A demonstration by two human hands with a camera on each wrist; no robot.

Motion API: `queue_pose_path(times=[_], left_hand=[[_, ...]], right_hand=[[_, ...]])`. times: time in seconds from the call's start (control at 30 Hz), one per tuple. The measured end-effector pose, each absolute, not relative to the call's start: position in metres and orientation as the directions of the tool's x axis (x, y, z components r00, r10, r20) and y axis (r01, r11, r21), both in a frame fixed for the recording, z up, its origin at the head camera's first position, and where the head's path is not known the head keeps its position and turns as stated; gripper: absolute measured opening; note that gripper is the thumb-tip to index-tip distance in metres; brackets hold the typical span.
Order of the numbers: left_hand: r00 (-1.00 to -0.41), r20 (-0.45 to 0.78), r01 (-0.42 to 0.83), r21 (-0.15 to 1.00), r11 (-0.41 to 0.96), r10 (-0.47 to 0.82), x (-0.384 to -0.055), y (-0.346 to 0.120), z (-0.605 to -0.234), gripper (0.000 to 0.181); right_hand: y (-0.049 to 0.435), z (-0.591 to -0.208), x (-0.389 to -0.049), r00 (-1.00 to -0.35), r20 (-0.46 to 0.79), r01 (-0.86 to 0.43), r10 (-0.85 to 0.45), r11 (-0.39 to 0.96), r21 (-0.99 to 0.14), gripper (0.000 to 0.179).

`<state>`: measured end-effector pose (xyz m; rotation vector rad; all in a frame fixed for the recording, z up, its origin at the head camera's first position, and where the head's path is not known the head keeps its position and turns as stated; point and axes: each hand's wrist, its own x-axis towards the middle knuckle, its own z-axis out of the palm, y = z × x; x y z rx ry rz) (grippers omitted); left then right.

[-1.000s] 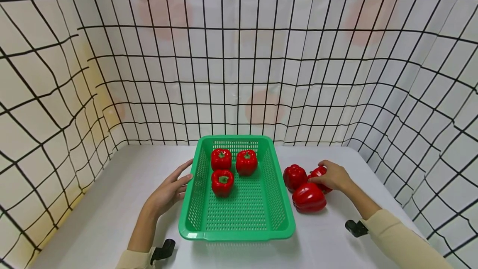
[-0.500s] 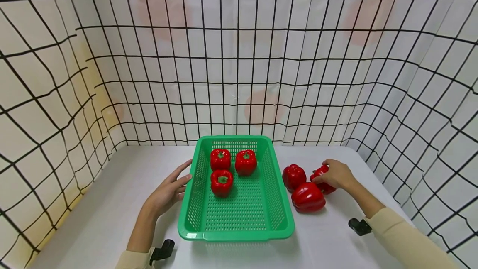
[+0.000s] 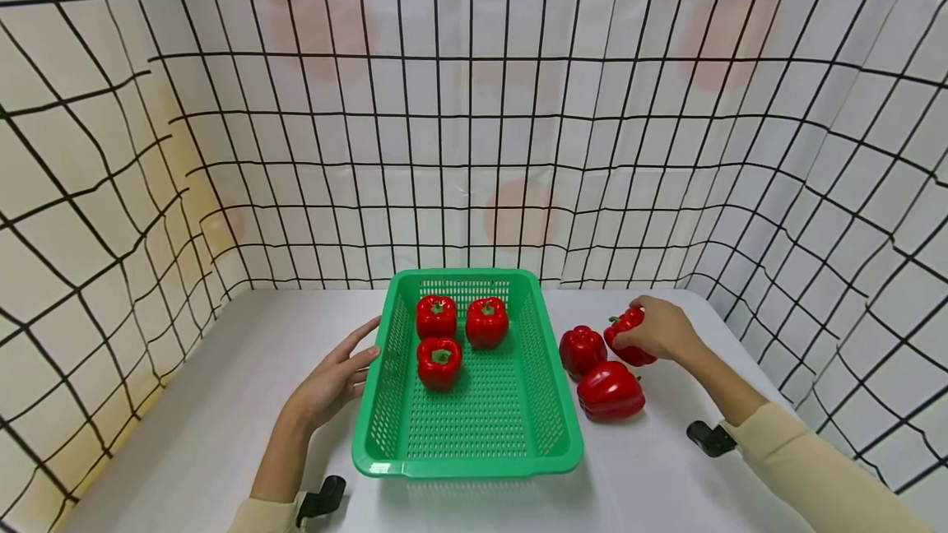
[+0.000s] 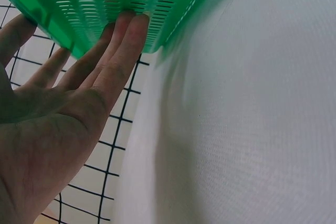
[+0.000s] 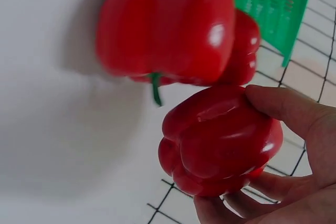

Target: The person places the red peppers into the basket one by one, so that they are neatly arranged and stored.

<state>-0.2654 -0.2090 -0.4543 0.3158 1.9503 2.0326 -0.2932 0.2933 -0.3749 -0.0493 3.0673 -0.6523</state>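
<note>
My right hand [image 3: 664,329] grips a red bell pepper [image 5: 220,140] between thumb and fingers, its green stem pointing left in the head view. Two more red bell peppers lie right of the basket: one [image 3: 583,350] beside its wall, the other a larger bell pepper [image 3: 611,391] on its side, nearer me. My left hand [image 3: 333,381] rests against the left wall of the green basket [image 3: 468,468]; in the left wrist view its straight fingers [image 4: 118,61] touch the slotted side. Three red bell peppers, including the front bell pepper [image 3: 439,364], sit in the basket's left and back part.
A white table [image 3: 215,426] carries everything. Behind it and along both sides stand white walls covered by a black wire grid [image 3: 474,138]. A black wrist camera [image 3: 711,439] sits at my right sleeve, another wrist camera [image 3: 322,498] at my left.
My right hand first shifts slightly right with its pepper, then rises up and left, turning the pepper so its stem shows. My left hand and the basket stay put.
</note>
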Motion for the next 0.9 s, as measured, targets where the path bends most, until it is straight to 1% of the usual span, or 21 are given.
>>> queue_pose_path(times=[0.5, 0.9], left_hand=[[-0.928, -0.048, -0.066, 0.997, -0.036, 0.369, -0.267, -0.209, -0.456, 0.062], [-0.927, -0.044, -0.062, 0.997, -0.038, 0.373, -0.266, -0.209, -0.455, 0.062]], right_hand=[[0.273, -0.352, -0.289, -0.995, 0.063, -0.100, -0.081, 0.904, -0.416, 0.077], [0.254, -0.337, -0.280, -0.986, 0.113, -0.158, -0.120, 0.879, -0.449, 0.074]])
